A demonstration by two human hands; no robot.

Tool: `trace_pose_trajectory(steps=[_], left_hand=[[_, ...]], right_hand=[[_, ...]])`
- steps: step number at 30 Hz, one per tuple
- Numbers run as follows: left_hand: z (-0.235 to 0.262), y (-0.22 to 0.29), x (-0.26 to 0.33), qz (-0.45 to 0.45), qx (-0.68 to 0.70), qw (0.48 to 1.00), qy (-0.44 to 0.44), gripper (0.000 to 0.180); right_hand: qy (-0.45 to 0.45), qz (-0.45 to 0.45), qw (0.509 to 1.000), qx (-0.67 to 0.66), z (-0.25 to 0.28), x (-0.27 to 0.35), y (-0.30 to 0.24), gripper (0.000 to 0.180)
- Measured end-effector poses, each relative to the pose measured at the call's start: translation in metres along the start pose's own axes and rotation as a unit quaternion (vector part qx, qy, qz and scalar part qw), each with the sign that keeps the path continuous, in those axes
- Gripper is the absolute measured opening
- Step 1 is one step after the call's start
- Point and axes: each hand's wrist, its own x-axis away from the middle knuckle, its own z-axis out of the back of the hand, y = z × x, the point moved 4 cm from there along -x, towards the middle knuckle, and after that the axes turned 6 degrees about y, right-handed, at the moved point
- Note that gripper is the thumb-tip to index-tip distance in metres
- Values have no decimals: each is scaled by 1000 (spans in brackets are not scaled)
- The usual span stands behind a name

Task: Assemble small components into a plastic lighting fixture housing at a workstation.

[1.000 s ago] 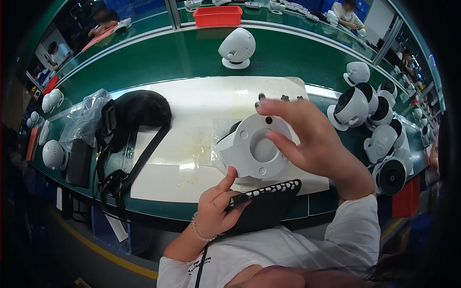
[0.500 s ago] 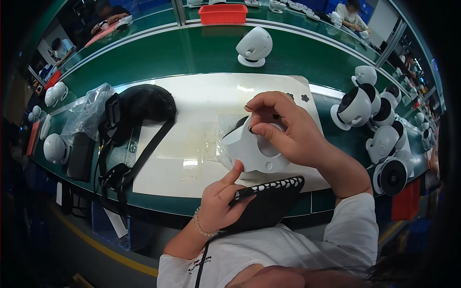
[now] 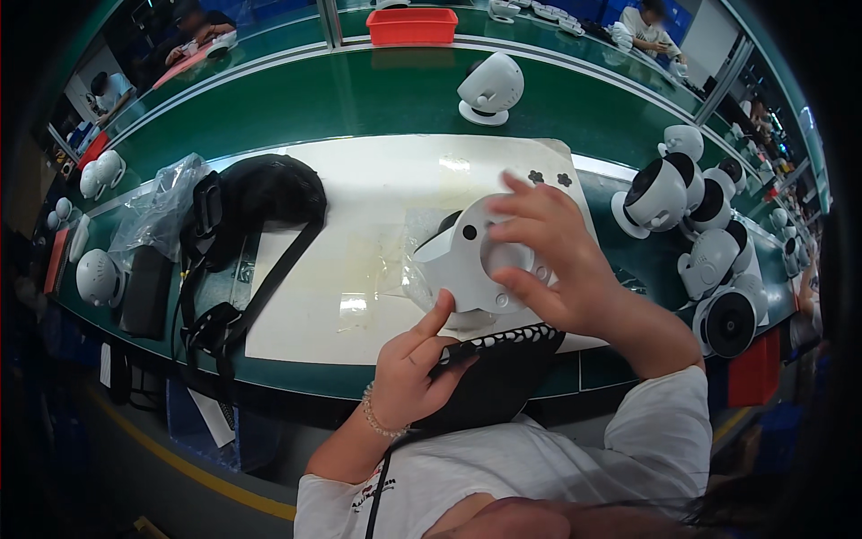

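Note:
A white rounded device (image 3: 449,268) with a ring-shaped base lies tilted on the cream mat (image 3: 296,305). One black round dot (image 3: 470,232) shows on the ring's face. My left hand (image 3: 409,373) grips a black sheet (image 3: 489,382) with white round spots along its upper edge, its index fingertip against the device's lower left side. Over the ring's right part, my right hand (image 3: 561,260) has its fingers spread, somewhat blurred, and nothing shows between them. Whether it touches the ring I cannot tell. Clear plastic film (image 3: 415,278) lies beside the device.
A similar white device (image 3: 492,88) stands on the green table beyond the mat. Several more (image 3: 709,207) crowd the right side. A black strapped bag (image 3: 269,193) and clear plastic bag (image 3: 162,211) lie left. Far back is a red bin (image 3: 413,27). People work across the table.
My right hand has opened from a pinch at the ring's upper left and moved right and down. The black dot is now uncovered. My left hand keeps its hold on the sheet.

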Motion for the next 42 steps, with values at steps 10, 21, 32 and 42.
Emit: trace_pose_trajectory(steps=[10, 21, 32, 42], left_hand=[[-2, 0, -1, 0, -10, 1000, 6, 20], [-2, -1, -1, -9, -11, 1000, 14, 21], [-2, -2, 1, 3, 25, 1000, 13, 22], [-1, 0, -2, -1, -2, 1000, 16, 24]], right_hand=[[10, -119, 985, -127, -15, 31, 9, 11], [74, 81, 981, 157, -16, 59, 6, 23], [173, 141, 965, 140, -28, 74, -12, 15], [115, -145, 982, -27, 3, 55, 28, 8]])
